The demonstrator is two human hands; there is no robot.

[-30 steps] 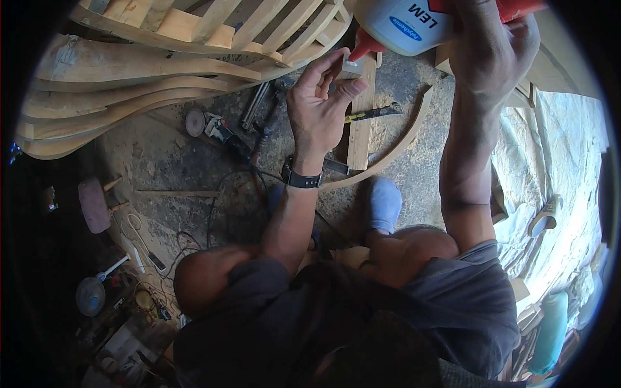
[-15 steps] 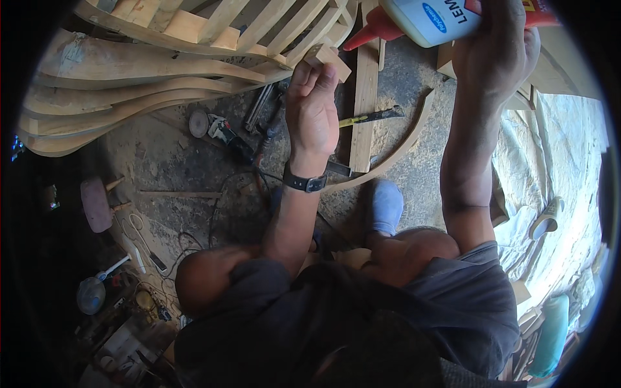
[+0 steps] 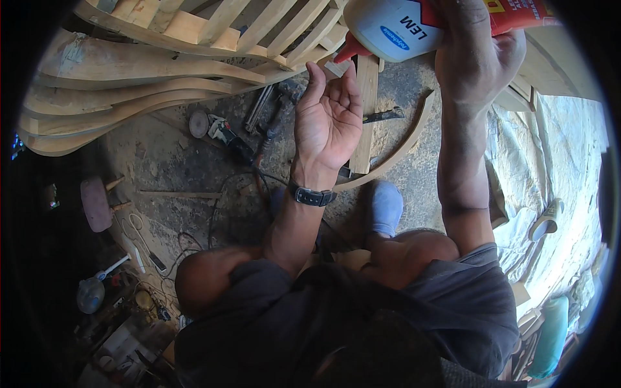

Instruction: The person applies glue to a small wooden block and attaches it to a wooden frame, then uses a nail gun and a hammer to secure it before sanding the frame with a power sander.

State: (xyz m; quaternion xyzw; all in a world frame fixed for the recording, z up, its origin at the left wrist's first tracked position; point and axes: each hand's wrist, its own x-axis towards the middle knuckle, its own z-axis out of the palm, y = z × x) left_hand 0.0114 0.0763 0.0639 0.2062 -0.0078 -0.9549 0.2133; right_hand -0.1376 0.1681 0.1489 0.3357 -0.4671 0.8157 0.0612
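Note:
My right hand grips a glue bottle, white with a red and yellow label, tilted so its red nozzle points down to the left. Just beneath the nozzle, my left hand is turned palm up with thumb and fingers curled. Between its fingertips shows a small wooden block, mostly hidden by the fingers and nozzle. Whether nozzle and block touch, I cannot tell. A slatted wooden frame with curved rails lies just beyond my left hand.
On the stained floor are an angle grinder with its cable, a straight plank, a curved wooden strip and a dark-headed hammer-like tool. A rubber mallet lies left. Pale sheeting covers the right side.
The glue bottle has moved left, bringing its nozzle over my left hand. My left hand has rolled palm up and shifted slightly right, with the block now mostly hidden behind its fingers.

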